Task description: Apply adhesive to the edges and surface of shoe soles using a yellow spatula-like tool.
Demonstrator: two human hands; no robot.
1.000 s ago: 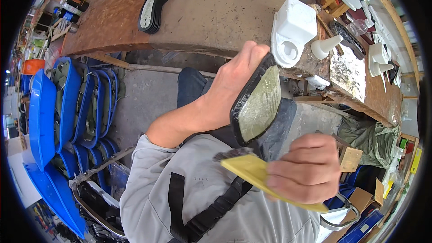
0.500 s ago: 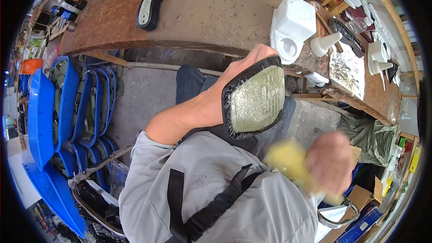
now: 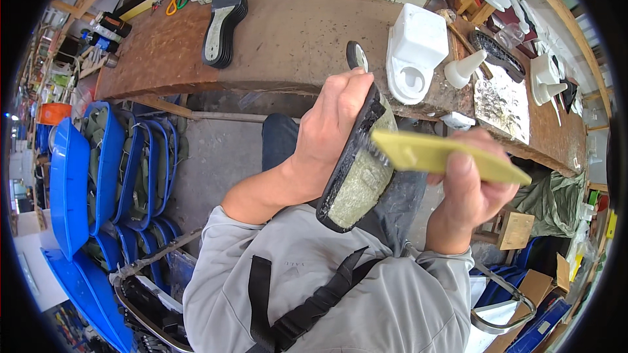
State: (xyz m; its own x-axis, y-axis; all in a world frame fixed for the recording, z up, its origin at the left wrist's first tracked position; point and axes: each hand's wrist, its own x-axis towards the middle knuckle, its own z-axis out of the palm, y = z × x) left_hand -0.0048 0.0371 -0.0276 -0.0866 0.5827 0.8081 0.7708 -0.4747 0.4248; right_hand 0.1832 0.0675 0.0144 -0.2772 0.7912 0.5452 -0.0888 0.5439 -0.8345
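My left hand is closed around a black shoe sole, holding it tilted in front of my chest. The sole's pale greenish inner face, edged by a black rim, is turned toward the right. Between the thumb and fingers of my right hand is a yellow-handled brush. The brush head is at the sole's inner face, and the bristles are partly blurred. At the far left of the workbench lies a stack of black soles with pale tops.
A white plastic dispenser with a round cup stands on the bench, near a white cone-shaped nozzle. Another black sole lies farther right, behind a stained white sheet. Blue trays are stacked at the left. Orange-handled scissors lie at the back.
The brush has come up and left from beside my body to the sole. The sole has turned from facing me to a steeper angle, and its far end now shows above my left hand.
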